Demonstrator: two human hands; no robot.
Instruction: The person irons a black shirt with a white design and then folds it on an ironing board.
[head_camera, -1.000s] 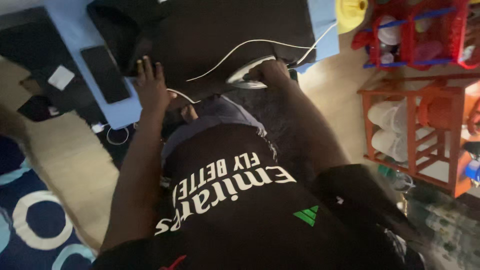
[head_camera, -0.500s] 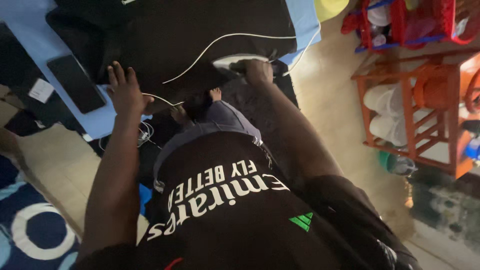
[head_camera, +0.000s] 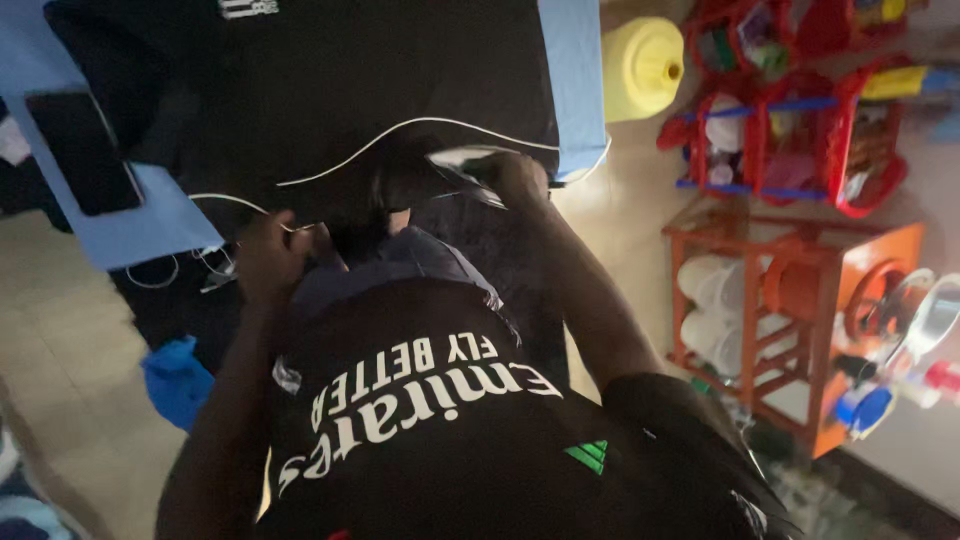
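Note:
A black garment (head_camera: 330, 90) lies spread over a table covered with a light blue cloth (head_camera: 120, 235). My right hand (head_camera: 520, 178) is closed on a dark clothes iron (head_camera: 465, 165) with a shiny sole, at the garment's near right edge. A white cord (head_camera: 400, 130) runs from the iron across the garment. My left hand (head_camera: 265, 255) is at the table's near edge, fingers curled on the garment's hem, close to the cord. My black shirt with white lettering fills the lower part of the view.
A dark phone (head_camera: 85, 150) lies on the blue cloth at the left. A yellow jug (head_camera: 640, 65) stands beyond the table's right corner. Red wire racks (head_camera: 800, 110) and an orange rack (head_camera: 790, 310) with white bowls line the right side. A blue object (head_camera: 175, 380) sits on the floor.
My left hand has pulled back from lying flat near the phone to the table's near edge, fingers now curled. The right hand stays on the iron. The view has shifted.

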